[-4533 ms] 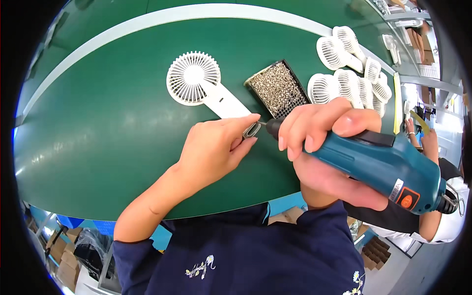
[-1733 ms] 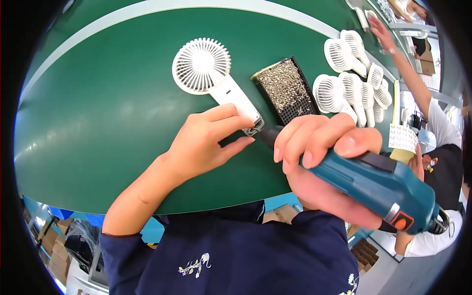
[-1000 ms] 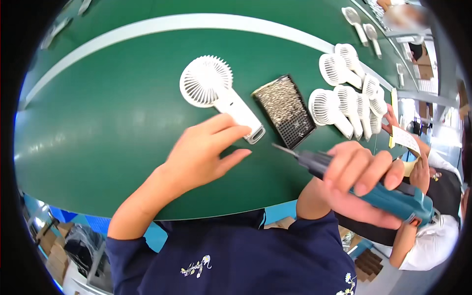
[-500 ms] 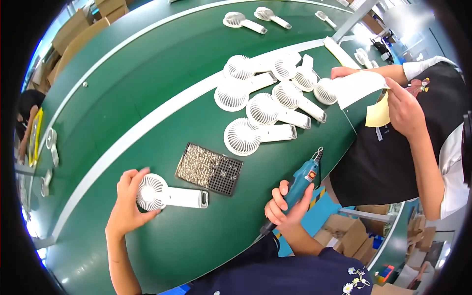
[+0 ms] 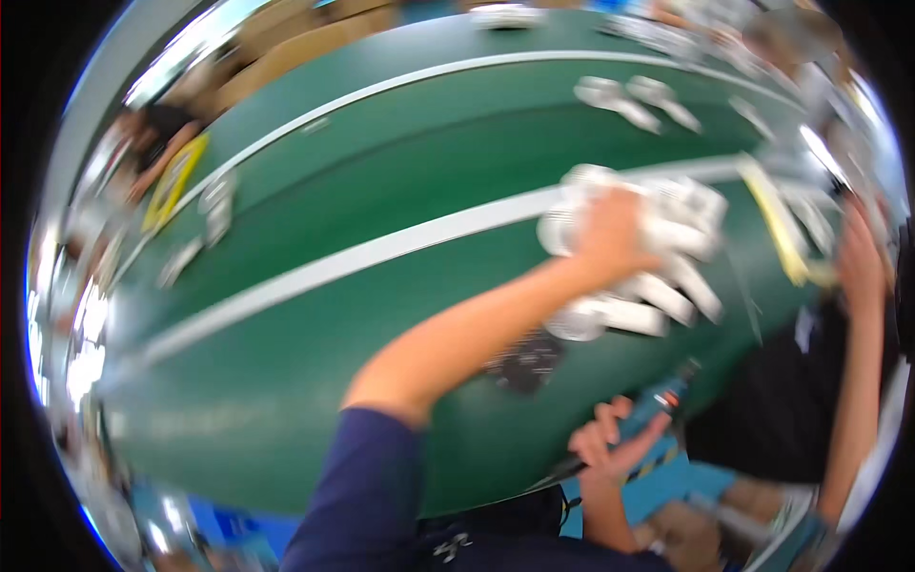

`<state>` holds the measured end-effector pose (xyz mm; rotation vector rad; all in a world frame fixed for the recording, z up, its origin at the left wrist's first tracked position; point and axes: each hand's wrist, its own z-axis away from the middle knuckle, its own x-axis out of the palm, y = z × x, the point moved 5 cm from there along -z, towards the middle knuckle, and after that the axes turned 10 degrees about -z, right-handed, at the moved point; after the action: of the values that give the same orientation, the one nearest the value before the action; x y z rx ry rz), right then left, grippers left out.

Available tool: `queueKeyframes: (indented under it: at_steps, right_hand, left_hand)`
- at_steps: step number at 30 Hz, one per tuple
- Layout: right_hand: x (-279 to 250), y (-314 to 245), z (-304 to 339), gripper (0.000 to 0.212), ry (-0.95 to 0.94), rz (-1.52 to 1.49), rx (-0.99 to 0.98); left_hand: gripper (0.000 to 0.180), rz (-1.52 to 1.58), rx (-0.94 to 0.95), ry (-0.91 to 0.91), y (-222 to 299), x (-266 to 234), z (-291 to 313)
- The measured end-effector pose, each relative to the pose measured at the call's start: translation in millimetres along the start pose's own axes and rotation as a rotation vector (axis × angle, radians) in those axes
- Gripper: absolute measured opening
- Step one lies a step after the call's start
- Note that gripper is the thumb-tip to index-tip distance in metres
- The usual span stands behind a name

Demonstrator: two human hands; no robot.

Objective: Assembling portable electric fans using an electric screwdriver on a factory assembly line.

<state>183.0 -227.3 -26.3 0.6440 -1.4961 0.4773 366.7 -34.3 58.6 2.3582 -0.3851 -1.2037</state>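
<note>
1. Far left: a person (image 5: pixel 157 143) is beside a yellow frame (image 5: pixel 174 183) at the far edge of the table (image 5: pixel 267 410). Two loose fans (image 5: pixel 217 210), one nearer than the other, lie just to the right of the frame; both are blurred.
2. Far left, beyond the table: brown cartons (image 5: pixel 305 46).
3. Centre: a white stripe (image 5: pixel 419 246) crosses the green top from near left to far right. Your left forearm, in a dark blue sleeve (image 5: pixel 367 477), stretches over the top toward the far right.
4. Centre, near side: the dark tray (image 5: pixel 527 364) lies just beyond your forearm's near edge, partly covered by it. Its contents are too blurred to tell.
5. Right of centre: the white fans (image 5: pixel 634 316) lie in a cluster, partly across the stripe. Your left hand (image 5: pixel 613 234) is over the cluster, fingers among the fans; you cannot be confirmed as gripping one.
6. Near right: your right hand (image 5: pixel 610 446) is wrapped around the blue driver (image 5: pixel 653 405), tilted, its dark nose toward the near left by the table edge.
7. Far right: two more fans (image 5: pixel 620 103) lie beyond the stripe.
8. Right: a yellow strip (image 5: pixel 777 224) lies near a co-worker's raised forearm (image 5: pixel 863 296).
</note>
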Motion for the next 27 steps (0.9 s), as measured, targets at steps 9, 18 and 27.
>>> queueKeyframes:
  at_steps: [9, 18, 27]
  right_hand:
    - [0, -21, 6, 0.055, 0.134, 0.161, -0.13]
    - [17, -7, -1, 0.071, 0.225, 0.194, -0.112]
    - [19, -5, -10, 0.071, 0.185, 0.318, -0.022]
  left_hand:
    - [0.058, -0.264, 0.073, 0.327, -122, -137, 39]
    - [0.06, -1.375, -0.875, 0.101, -483, -366, 116]
    - [0.051, -1.083, -1.443, 0.435, -586, -522, 202]
